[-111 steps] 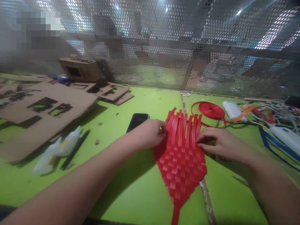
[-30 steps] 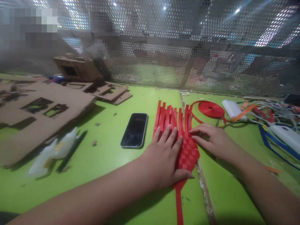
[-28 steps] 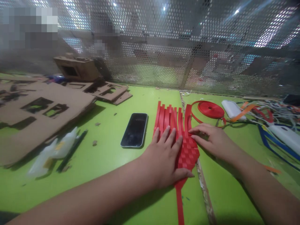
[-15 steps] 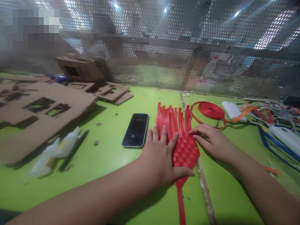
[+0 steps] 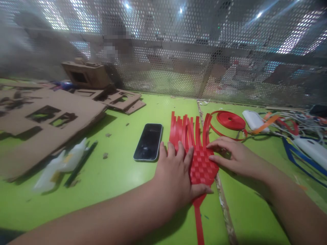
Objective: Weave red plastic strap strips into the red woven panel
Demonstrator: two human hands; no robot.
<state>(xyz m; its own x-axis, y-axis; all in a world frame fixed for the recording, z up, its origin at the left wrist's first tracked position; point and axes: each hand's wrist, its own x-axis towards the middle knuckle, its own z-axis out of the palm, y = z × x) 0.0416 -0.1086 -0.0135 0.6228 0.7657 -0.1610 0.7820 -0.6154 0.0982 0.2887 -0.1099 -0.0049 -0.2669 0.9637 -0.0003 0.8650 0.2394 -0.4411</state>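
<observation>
A piece woven from flat red strips (image 5: 203, 165) lies on the green table, its loose strip ends (image 5: 187, 131) fanning away from me and one long strip trailing toward me. My left hand (image 5: 175, 177) rests flat over its left side with fingers spread, the thumb reaching across the lower part. At the upper right edge of the weave, my right hand (image 5: 235, 156) touches it with the index fingertip and thumb, which are held apart. Part of the weave is hidden under my left hand. A phone (image 5: 148, 142) with a dark screen lies just left of the strips.
Beyond the right hand lies a roll of red strip (image 5: 230, 120), near a white device (image 5: 255, 120) and tangled cables. Cut cardboard (image 5: 74, 102), glue bottles (image 5: 55, 166) and a dark pen (image 5: 81, 163) occupy the left. A perforated metal screen (image 5: 163, 64) spans the back.
My right thumb has moved down, away from the index finger and onto the weave's right side. Some loose strips at the upper right have shifted. My left hand is slightly lower.
</observation>
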